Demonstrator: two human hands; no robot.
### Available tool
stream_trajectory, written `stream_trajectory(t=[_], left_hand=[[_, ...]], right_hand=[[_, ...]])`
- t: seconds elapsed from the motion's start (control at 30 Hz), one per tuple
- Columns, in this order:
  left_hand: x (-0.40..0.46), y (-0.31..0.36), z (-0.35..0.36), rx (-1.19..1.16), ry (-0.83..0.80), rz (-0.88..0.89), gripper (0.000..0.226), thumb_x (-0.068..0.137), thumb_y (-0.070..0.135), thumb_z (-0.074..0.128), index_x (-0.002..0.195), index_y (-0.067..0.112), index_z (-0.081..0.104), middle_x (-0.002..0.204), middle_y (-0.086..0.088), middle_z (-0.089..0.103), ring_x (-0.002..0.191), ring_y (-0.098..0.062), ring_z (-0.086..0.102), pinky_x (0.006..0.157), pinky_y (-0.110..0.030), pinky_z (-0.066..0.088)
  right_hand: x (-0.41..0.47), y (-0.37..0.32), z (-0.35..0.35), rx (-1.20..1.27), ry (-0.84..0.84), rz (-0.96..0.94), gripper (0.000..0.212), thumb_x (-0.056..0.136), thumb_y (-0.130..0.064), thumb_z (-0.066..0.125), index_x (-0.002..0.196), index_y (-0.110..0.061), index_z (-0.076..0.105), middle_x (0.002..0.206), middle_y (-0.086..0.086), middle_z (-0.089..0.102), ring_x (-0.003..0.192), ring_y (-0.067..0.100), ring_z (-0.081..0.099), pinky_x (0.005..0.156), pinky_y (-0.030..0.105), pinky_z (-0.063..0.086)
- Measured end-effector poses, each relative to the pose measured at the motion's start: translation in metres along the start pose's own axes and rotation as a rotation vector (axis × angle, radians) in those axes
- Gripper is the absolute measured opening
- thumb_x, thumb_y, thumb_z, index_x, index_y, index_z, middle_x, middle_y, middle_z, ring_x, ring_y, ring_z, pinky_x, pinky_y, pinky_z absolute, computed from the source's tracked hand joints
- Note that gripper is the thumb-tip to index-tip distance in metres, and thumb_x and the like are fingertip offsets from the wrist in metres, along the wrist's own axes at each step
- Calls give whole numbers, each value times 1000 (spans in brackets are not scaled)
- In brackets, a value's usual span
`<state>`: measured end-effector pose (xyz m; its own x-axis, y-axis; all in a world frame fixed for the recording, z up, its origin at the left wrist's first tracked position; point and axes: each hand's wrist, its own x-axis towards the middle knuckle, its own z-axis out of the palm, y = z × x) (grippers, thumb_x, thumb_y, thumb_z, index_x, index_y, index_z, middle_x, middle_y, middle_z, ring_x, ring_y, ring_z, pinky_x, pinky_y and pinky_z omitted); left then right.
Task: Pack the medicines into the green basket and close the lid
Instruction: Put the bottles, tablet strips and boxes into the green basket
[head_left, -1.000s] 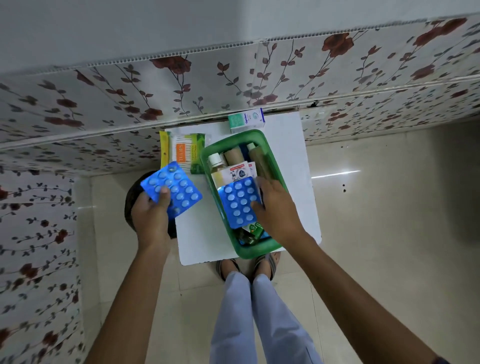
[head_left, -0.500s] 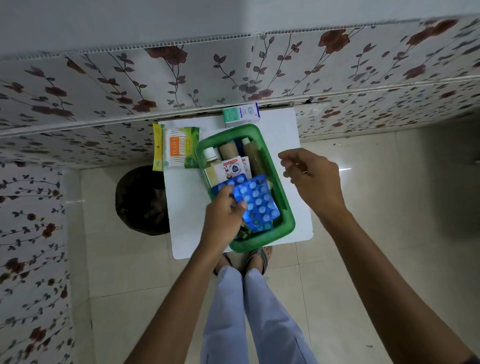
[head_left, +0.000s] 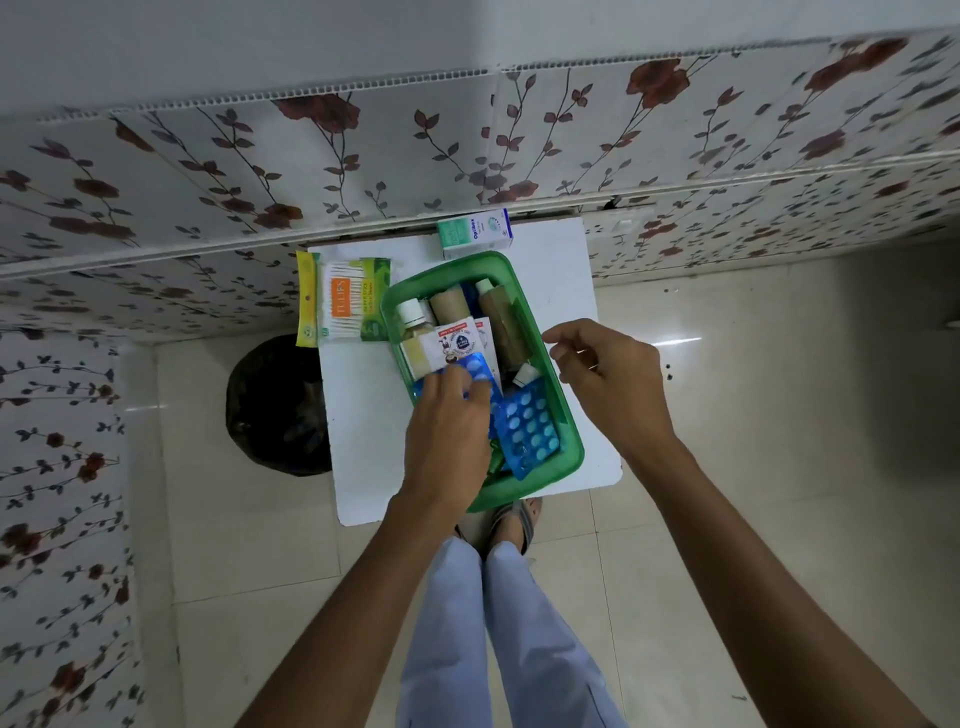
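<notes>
The green basket (head_left: 570, 436) stands on a small white table (head_left: 363, 441) and holds bottles, a white sachet and blue blister packs. My left hand (head_left: 449, 421) is inside the basket, its fingers pinching a blue blister pack (head_left: 475, 366) that lies over the other contents. A second blue blister pack (head_left: 527, 428) rests in the basket's right half. My right hand (head_left: 608, 382) hovers just beyond the basket's right rim, fingers loosely curled and holding nothing. No lid is visible.
A pack of cotton swabs (head_left: 353, 301) lies on the table left of the basket. A small white and green box (head_left: 475, 233) sits behind it against the flowered wall. A black bin (head_left: 278, 405) stands on the floor at the table's left.
My left hand brought its blister pack from the table's left side into the basket. My right hand let go of the other pack and drew back to the right of the rim.
</notes>
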<state>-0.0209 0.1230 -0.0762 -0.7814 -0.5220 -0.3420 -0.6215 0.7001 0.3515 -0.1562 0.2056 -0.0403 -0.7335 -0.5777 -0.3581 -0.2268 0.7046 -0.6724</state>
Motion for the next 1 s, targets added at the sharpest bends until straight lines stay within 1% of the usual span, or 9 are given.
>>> stream_trajectory(t=[0.1,0.17,0.27,0.4,0.5,0.63,0.8,0.9,1.0], left_hand=[[-2,2,6,-110,-121,7,36,89,11,47,124,9,49,124,-14,52,111,-31,54,82,-37,49],[-4,1,0,-241,13,50,31,88,11,46,118,9,56,114,-15,60,100,-33,61,75,-38,51],[7,-15,-20,-388,281,40,28,85,9,42,106,6,61,98,-15,63,84,-29,62,71,-31,48],[46,-62,-45,-484,480,-281,32,83,-4,44,108,6,60,114,-19,54,100,-32,57,86,-37,48],[72,-105,-49,-439,423,-504,36,81,-4,48,116,1,54,124,-25,49,117,-36,44,95,-30,32],[92,-138,-42,-472,265,-574,32,82,12,59,111,-1,56,116,-22,60,108,-36,54,83,-32,39],[96,-142,-35,-478,255,-616,23,77,7,63,100,1,65,101,-17,71,92,-31,65,72,-29,45],[88,-138,-36,-518,313,-666,23,79,-5,48,87,-6,69,69,-8,63,72,-21,56,55,-21,35],[81,-144,-35,-533,368,-761,25,83,-1,43,90,-8,66,85,-17,65,75,-26,56,62,-30,37]], right_hand=[[9,-4,3,-15,-7,-37,20,89,-10,51,99,-16,68,83,-3,66,73,14,61,64,11,45],[23,-9,6,-19,23,-68,21,89,-9,52,99,-14,69,83,2,70,73,16,62,65,15,45],[61,-14,14,-57,98,-78,23,88,-10,52,105,-12,68,94,7,73,82,19,65,83,24,47],[125,-21,29,-203,90,-194,35,83,-5,58,117,-10,62,116,12,68,102,27,64,93,29,46],[153,-22,38,-424,-65,-427,47,83,-8,61,129,-11,51,129,15,58,107,35,60,94,40,49],[165,-9,46,-710,-173,-633,60,82,-9,63,137,-7,38,137,21,48,115,41,54,91,48,49],[159,2,50,-759,-125,-528,53,83,-19,63,130,-5,44,130,22,49,113,40,52,87,46,50],[151,12,45,-643,-1,-356,57,77,-29,68,126,-8,48,127,17,53,117,35,44,96,42,40],[127,13,30,-344,175,-147,54,77,-26,68,123,-5,48,122,19,52,111,32,45,86,29,35]])
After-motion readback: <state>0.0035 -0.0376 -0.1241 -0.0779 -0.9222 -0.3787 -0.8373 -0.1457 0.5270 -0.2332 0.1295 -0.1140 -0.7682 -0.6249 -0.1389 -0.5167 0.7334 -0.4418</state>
